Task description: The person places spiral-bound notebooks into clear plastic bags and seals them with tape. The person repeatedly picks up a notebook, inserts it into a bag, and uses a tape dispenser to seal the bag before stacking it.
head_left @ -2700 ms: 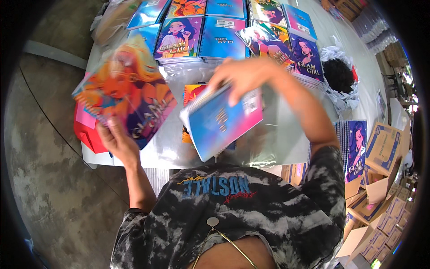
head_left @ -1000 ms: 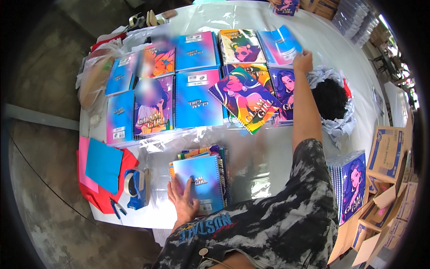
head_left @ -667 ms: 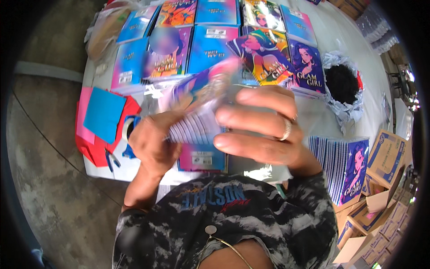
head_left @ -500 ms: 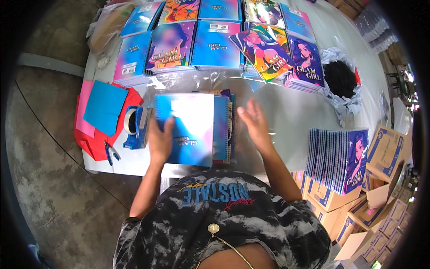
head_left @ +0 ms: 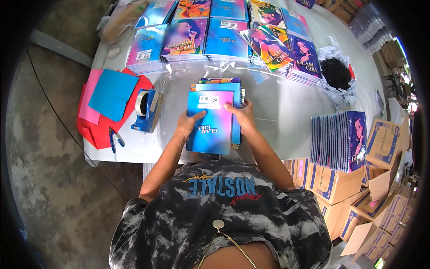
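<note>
A blue and pink spiral notebook (head_left: 214, 143) lies in front of me, on top of a small uneven pile of notebooks (head_left: 215, 87) whose far and right edges stick out. My left hand (head_left: 190, 125) grips its left edge, thumb on the cover. On the right side, my right hand (head_left: 242, 117) has its thumb on the cover and its fingers round the edges of the notebook and the pile. How many notebooks the right fingers hold is hidden. A clear plastic sheet (head_left: 174, 76) lies around the pile.
Rows of stacked notebooks (head_left: 226, 42) line the far side. At left are a blue tape dispenser (head_left: 145, 121), snips (head_left: 117, 140) and coloured sheets (head_left: 114, 95). Notebooks stand in a row (head_left: 329, 141) at right, near cardboard boxes (head_left: 333, 184). A plastic bag (head_left: 351, 92) holds something black.
The top notebook has moved right over the pile. My right hand, earlier apart in the air, now grips the right edge. My view has shifted slightly.
</note>
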Motion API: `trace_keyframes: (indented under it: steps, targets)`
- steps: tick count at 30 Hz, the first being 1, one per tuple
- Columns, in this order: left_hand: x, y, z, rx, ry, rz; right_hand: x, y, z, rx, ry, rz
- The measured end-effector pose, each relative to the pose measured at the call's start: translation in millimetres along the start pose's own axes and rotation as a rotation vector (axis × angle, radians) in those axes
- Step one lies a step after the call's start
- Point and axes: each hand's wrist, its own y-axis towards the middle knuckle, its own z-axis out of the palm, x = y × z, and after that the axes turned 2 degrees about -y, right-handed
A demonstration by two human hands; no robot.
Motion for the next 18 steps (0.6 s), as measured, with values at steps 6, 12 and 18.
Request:
trace_keyframes:
  steps: [6, 12, 18]
  targets:
    - [-13.6, -33.9, 7.4, 0.096, -0.169, 0.237, 38.3, -51.2, -16.8, 0.236, 0.111, -0.335]
    - [-13.4, -45.7, -15.5, 0.309, -0.091, 0.618, 41.6, -64.2, -33.7, 0.312, 0.268, -0.583]
    - [8.4, -43.3, 9.4, 0.220, 0.049, 0.682, 27.9, -56.2, -37.8, 0.275, -0.082, -0.664]
